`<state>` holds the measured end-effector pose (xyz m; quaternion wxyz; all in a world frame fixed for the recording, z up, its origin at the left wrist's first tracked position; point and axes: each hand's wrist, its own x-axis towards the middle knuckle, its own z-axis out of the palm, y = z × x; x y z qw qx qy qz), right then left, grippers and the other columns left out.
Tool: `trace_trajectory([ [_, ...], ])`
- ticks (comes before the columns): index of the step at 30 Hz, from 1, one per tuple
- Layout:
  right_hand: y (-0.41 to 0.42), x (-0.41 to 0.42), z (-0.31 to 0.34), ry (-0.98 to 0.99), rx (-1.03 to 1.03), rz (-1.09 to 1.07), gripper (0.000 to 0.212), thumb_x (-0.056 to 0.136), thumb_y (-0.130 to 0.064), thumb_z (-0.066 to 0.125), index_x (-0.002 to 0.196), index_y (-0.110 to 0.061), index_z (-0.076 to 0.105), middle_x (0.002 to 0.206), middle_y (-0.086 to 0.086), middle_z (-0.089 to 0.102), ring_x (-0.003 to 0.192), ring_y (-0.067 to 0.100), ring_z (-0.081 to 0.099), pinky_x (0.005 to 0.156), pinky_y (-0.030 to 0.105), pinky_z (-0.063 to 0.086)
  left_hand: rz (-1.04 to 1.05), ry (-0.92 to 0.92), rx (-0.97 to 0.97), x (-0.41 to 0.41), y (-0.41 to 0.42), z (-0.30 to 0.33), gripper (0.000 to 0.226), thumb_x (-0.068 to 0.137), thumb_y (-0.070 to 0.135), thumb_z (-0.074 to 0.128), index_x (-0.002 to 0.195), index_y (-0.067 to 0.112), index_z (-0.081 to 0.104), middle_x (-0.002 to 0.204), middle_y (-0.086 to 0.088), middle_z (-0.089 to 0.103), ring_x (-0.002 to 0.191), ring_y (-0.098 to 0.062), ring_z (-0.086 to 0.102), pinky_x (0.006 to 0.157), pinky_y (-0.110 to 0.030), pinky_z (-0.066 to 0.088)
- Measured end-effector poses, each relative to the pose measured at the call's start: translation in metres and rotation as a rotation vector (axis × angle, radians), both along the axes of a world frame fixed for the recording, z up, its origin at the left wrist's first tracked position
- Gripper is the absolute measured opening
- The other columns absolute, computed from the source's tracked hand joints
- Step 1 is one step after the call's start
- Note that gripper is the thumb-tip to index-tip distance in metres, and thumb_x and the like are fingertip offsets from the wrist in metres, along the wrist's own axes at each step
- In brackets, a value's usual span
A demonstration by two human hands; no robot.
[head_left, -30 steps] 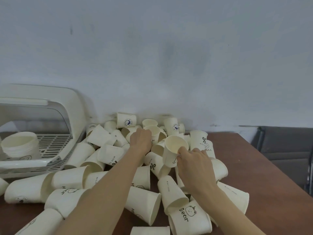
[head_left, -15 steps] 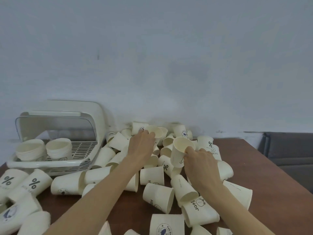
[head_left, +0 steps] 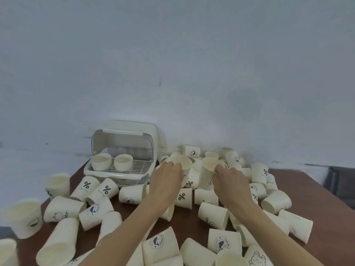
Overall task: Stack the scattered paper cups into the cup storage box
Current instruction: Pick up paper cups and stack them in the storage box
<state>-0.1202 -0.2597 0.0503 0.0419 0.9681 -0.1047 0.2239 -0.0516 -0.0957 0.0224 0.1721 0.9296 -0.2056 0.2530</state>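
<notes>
Left hand [head_left: 166, 176] grips paper cup [head_left: 183, 166], right hand [head_left: 229, 181] grips second cup [head_left: 208, 169]; cup storage box [head_left: 123, 150] lies left, nearer left hand

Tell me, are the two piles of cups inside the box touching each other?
Apart. The head view shows a strip of slotted tray between the left pile and right pile inside the box.

The box [head_left: 123, 150] is sitting at the table's [head_left: 317, 200] back left against the wall [head_left: 172, 64], with two cup stacks [head_left: 112, 162] standing side by side in it. Loose cups [head_left: 213, 215] are lying scattered over the table before and right of the box. The left hand [head_left: 167, 178] and right hand [head_left: 231, 182] are each gripping a cup at the heap's back, right of the box.
</notes>
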Motion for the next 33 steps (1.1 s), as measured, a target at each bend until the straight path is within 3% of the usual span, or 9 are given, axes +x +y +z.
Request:
trace_trajectory([
  [3, 0.019, 0.003, 0.003, 0.000, 0.036, 0.058, 0.013, 0.094, -0.020, 0.040, 0.096, -0.015, 0.053, 0.085, 0.003, 0.060, 0.074, 0.024, 0.048, 0.062, 0.032, 0.035, 0.031, 0.014, -0.036, -0.010, 0.025, -0.001, 0.029, 0.101, 0.033, 0.034, 0.097, 0.021, 0.060, 0.093, 0.005, 0.059, 0.094, -0.016, 0.053, 0.065, -0.030, 0.038],
  [6, 0.035, 0.004, 0.005, -0.010, 0.055, 0.101, 0.015, 0.093, -0.018, 0.041, 0.098, -0.013, 0.055, 0.078, 0.003, 0.051, 0.076, 0.025, 0.050, 0.060, 0.032, 0.036, 0.068, 0.034, -0.055, -0.015, 0.044, 0.001, 0.029, 0.101, 0.033, 0.035, 0.099, 0.021, 0.061, 0.093, 0.005, 0.060, 0.093, -0.016, 0.054, 0.064, -0.029, 0.036],
  [11, 0.056, 0.008, 0.009, -0.011, 0.006, 0.139, 0.018, 0.093, -0.020, 0.040, 0.099, -0.015, 0.056, 0.076, 0.003, 0.054, 0.068, 0.024, 0.047, 0.055, 0.031, 0.034, 0.120, 0.037, -0.091, -0.023, 0.068, 0.008, 0.029, 0.101, 0.033, 0.037, 0.101, 0.019, 0.063, 0.093, 0.004, 0.060, 0.089, -0.016, 0.054, 0.065, -0.032, 0.044],
  [17, 0.083, 0.020, 0.003, 0.008, 0.088, 0.187, 0.020, 0.094, -0.021, 0.040, 0.099, -0.014, 0.058, 0.082, 0.006, 0.061, 0.073, 0.025, 0.053, 0.056, 0.031, 0.035, 0.155, 0.043, -0.151, -0.030, 0.096, 0.003, 0.029, 0.100, 0.034, 0.038, 0.099, 0.019, 0.064, 0.087, 0.004, 0.059, 0.085, -0.017, 0.052, 0.065, -0.033, 0.045],
  [23, 0.119, 0.043, -0.001, 0.035, 0.091, 0.244, 0.020, 0.094, -0.020, 0.041, 0.099, -0.012, 0.059, 0.087, 0.008, 0.061, 0.081, 0.027, 0.057, 0.066, 0.035, 0.045, 0.225, 0.071, -0.178, -0.025, 0.130, -0.001, 0.029, 0.101, 0.034, 0.037, 0.097, 0.019, 0.062, 0.086, 0.004, 0.056, 0.085, -0.016, 0.050, 0.065, -0.031, 0.042],
  [33, 0.179, 0.129, 0.006, -0.059, 0.112, 0.356, 0.021, 0.095, -0.018, 0.043, 0.099, -0.010, 0.062, 0.080, 0.011, 0.061, 0.076, 0.032, 0.058, 0.060, 0.034, 0.037, 0.342, 0.112, -0.195, -0.003, 0.180, -0.009, 0.031, 0.101, 0.034, 0.035, 0.096, 0.020, 0.061, 0.088, 0.004, 0.057, 0.086, -0.017, 0.052, 0.065, -0.031, 0.040],
])
